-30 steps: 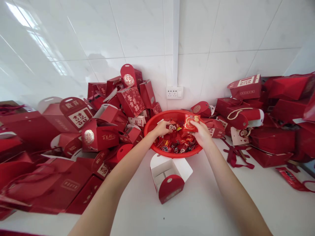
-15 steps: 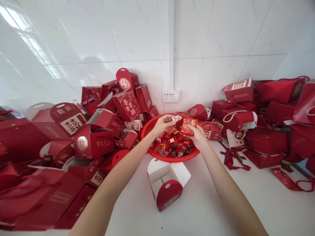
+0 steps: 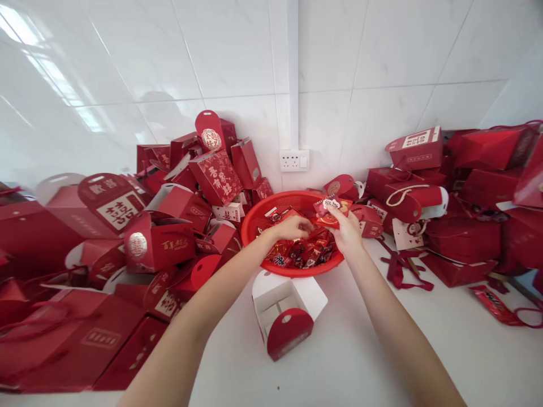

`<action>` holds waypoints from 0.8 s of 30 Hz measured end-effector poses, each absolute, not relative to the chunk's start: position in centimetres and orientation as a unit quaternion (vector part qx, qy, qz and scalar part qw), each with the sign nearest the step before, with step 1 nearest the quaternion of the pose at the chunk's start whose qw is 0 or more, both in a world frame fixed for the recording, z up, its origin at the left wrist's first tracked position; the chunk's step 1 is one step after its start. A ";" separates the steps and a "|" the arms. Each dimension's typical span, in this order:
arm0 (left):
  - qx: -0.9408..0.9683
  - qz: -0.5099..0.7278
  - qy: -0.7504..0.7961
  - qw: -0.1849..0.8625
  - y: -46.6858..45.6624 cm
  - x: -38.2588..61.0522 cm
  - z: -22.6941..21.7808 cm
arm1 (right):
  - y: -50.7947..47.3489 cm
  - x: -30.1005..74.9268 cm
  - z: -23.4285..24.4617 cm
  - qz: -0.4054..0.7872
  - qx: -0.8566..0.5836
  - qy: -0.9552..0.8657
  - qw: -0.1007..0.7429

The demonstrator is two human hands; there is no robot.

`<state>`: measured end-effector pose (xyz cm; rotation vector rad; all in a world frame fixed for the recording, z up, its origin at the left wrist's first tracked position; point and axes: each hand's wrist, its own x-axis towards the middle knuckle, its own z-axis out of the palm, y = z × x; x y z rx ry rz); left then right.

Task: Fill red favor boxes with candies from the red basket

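Note:
A red plastic basket [image 3: 251,230] against the wall is filled with wrapped candies [image 3: 292,254] in red and dark wrappers. My left hand [image 3: 292,227] reaches over the candies, its fingers bent and a little apart, with nothing visible in them. Above the basket's right side, my right hand [image 3: 348,230] is closed on red candy packets [image 3: 333,208], one overlapping another; one shows a white label. In front of the basket stands an open gift box [image 3: 291,333], red outside and white inside, with its flaps up. Its visible inside holds nothing.
Many red gift boxes [image 3: 159,249] are heaped on the left, and more red boxes [image 3: 462,243] on the right. Dark red ribbons [image 3: 403,268] and a red packet [image 3: 494,305] lie on the white table [image 3: 348,345]. A socket [image 3: 294,160] is on the tiled wall.
The packet with the white label has passed from my left hand to my right, beside the packet there. My left hand has moved down toward the candies.

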<state>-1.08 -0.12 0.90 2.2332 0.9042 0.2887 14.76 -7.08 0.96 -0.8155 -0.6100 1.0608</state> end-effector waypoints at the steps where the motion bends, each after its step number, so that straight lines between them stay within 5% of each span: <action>1: 0.872 0.077 0.351 0.333 -0.2 -1.0 0.6 | -7.1 14.7 0.9 0.483 -0.369 -0.277 0.744; 8: 0.909 -0.042 0.362 0.203 -1.6 0.6 -0.6 | -7.3 14.5 1.0 0.484 -0.357 -0.285 0.746; 14: 0.916 0.012 0.375 0.145 -1.7 0.2 0.8 | -7.7 14.4 1.4 0.487 -0.360 -0.285 0.743; 24: 0.920 -0.057 0.302 0.243 -2.2 0.0 0.6 | -7.6 14.4 1.4 0.488 -0.365 -0.284 0.741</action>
